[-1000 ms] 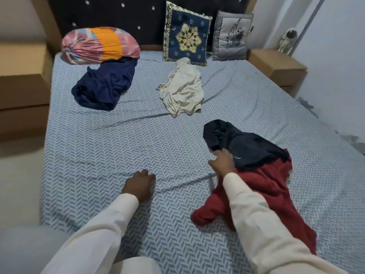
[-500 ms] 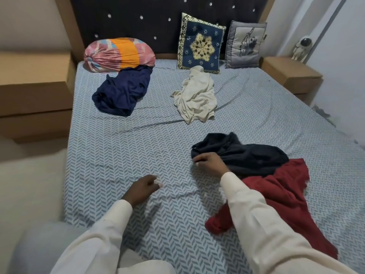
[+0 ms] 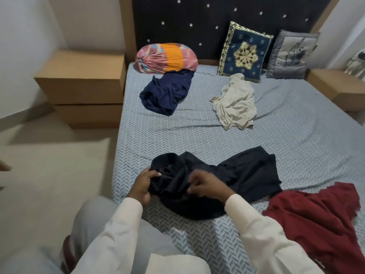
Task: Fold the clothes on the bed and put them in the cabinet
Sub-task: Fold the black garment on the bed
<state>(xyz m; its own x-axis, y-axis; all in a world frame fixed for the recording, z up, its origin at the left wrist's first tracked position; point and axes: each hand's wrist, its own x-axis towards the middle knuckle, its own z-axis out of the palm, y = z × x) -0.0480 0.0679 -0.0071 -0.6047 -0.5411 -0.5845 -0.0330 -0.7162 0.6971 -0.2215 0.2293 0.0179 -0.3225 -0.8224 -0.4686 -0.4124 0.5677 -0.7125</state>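
No legible text anywhere.

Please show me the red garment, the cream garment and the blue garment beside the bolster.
red garment (image 3: 316, 222), head view, middle of the cloth.
cream garment (image 3: 235, 104), head view, crumpled middle.
blue garment (image 3: 166, 93), head view, centre of the heap.

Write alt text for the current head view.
The left hand and right hand grip a crumpled black garment near the front edge of the bed. A red garment lies to its right. A navy garment and a cream garment lie farther up, by the pillows.
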